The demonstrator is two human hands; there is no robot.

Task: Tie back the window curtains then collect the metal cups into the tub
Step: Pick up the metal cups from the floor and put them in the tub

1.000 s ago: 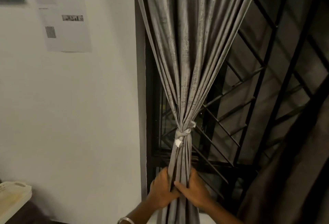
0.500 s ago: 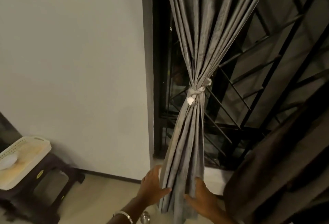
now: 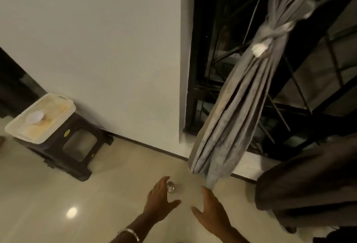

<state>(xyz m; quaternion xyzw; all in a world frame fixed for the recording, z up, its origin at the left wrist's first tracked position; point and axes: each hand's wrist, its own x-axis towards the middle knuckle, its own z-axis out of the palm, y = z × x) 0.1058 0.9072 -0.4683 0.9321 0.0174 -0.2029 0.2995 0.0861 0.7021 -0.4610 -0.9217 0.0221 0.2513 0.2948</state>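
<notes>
The grey curtain (image 3: 237, 105) hangs bunched at the window, bound by a pale tie-back (image 3: 274, 34) knotted around it. Below it, a small metal cup (image 3: 171, 187) stands on the floor, just past the fingertips of my left hand (image 3: 160, 202). My left hand is open with fingers spread and holds nothing. My right hand (image 3: 210, 210) is open too, its fingertips just under the curtain's lower end and apart from it. A cream plastic tub (image 3: 41, 116) with a white round item in it sits on a dark stool at the left.
The dark plastic stool (image 3: 71, 146) stands against the white wall (image 3: 108, 39). A black window grille (image 3: 289, 107) fills the right. A dark brown curtain (image 3: 309, 181) hangs at the lower right. The floor is glossy beige tile.
Both hands have let go of the grey curtain and dropped lower. The view has tilted down toward the floor, bringing the metal cup and the tub into sight.
</notes>
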